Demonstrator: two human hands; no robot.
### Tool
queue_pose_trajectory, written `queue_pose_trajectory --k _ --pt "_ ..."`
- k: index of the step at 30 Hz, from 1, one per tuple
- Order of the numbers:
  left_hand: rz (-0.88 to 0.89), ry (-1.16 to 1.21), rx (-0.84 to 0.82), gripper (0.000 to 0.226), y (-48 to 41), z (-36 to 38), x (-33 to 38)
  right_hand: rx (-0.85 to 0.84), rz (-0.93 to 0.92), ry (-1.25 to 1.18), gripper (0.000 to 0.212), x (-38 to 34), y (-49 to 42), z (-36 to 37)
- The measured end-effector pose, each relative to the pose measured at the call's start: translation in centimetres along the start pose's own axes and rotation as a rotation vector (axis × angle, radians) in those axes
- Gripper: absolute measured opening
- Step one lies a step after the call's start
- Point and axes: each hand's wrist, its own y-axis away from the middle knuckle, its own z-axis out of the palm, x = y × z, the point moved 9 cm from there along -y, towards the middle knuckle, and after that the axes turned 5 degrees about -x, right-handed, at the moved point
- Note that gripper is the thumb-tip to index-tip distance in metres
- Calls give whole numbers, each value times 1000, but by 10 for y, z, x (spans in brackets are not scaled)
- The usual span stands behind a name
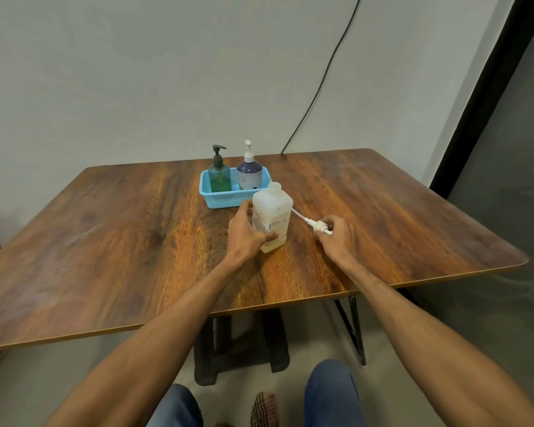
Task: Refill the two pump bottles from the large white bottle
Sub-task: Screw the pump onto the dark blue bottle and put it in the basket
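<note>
The large white bottle (273, 214) stands upright on the wooden table (136, 226) with its neck uncapped. My left hand (245, 232) grips its lower left side. My right hand (336, 235) holds a white pump head (319, 227) just above the table, right of the bottle; its dip tube (299, 215) runs back toward the bottle. A green pump bottle (219, 175) with a dark pump and a purple-and-white pump bottle (249, 172) with a white pump stand in a blue basket (225, 200) right behind the large bottle.
A black cable (321, 78) hangs down the wall to the table's back edge. A dark frame (487, 94) borders the right side. Under the table are a dark stool (241, 343), black table legs and my knees in jeans.
</note>
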Motion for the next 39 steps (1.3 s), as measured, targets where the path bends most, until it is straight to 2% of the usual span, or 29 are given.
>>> queue_pose_trajectory --k 4,9,21,24,30,39 --pt "-13 -25 46 86 -5 -26 -8 43 -87 -124 20 -38 -3 -26" --pt "-20 -93 112 84 -9 -62 -17 32 -162 -280 16 -103 -3 -56" --pt "-4 -124 173 84 3 -105 -31 -38 -378 -449 21 -223 12 -88" --pt "5 -126 170 85 4 -106 -31 -42 -410 -454 25 -239 15 -91" --pt "-5 -133 171 85 7 -105 -32 -26 -426 -441 20 -254 15 -95" --pt "24 -123 127 84 7 -97 -31 -144 -363 -378 20 -255 7 -56"
